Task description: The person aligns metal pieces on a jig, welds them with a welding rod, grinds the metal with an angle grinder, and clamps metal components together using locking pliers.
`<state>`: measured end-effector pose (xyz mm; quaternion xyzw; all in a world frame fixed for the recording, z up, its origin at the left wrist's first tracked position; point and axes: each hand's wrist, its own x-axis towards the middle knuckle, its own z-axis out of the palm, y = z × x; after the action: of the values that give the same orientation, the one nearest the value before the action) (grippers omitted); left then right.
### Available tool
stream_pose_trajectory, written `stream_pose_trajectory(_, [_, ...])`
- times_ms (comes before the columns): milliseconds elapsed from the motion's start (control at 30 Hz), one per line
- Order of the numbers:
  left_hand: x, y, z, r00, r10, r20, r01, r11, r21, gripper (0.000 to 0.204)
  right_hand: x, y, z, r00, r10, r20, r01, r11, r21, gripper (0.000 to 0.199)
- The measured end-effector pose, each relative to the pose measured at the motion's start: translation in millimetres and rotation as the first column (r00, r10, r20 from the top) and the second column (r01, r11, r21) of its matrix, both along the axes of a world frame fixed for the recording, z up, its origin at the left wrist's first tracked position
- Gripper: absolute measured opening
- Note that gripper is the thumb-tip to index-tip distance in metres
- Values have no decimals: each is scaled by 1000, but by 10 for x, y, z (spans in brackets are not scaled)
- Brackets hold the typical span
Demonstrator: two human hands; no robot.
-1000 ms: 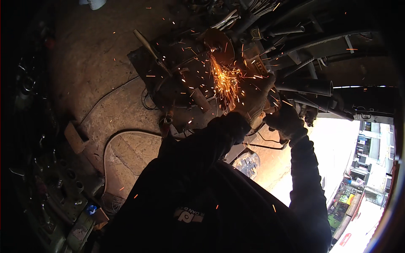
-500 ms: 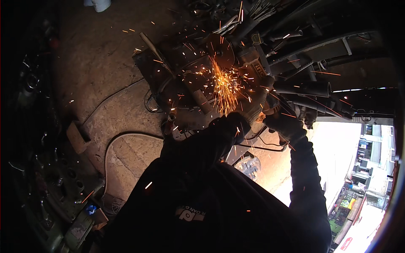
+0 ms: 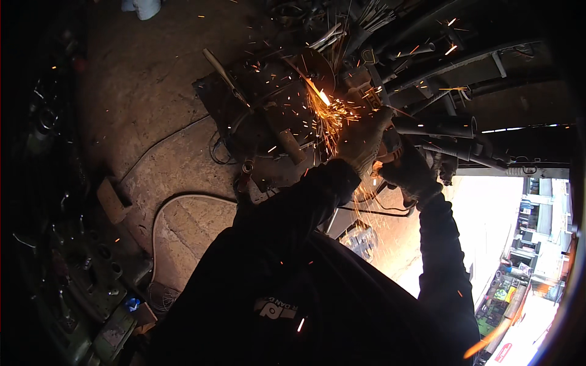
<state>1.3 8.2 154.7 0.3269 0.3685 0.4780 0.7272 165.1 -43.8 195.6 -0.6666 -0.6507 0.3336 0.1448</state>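
Above the dark surface (image 3: 212, 97), the left hand (image 3: 361, 140) and right hand (image 3: 409, 171) clasp the grinder (image 3: 389, 145); best hold its disc (image 3: 316, 66) square and press lightly against binding.

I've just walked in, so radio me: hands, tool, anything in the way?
Left hand, right hand: both gripping angle grinder. Sparks spraying beside disc. Contact point obscured by sparks.
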Motion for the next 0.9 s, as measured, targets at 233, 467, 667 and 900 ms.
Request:
stream_pose_trajectory(233, [230,5,-179,927,127,352,-80,986,-144,43,186,20,-111,989,98,113,-105,993,59,87])
stream_pose_trajectory(467, [149,77,-306,994,-35,101,40,998,-49,46,97,-8,-53,999,-12,-45,10,999,-35,84])
stream_pose_trajectory(667, [193,-31,-45,956,163,243,-143,985,-99,31,366,-68,-294,993,109,-49,-101,985,138,83])
stream_pose_trajectory(900, [204,-33,-321,993,-20,-119,26,998,53,38,121,-10,-45,989,51,137,-58,997,50,86])
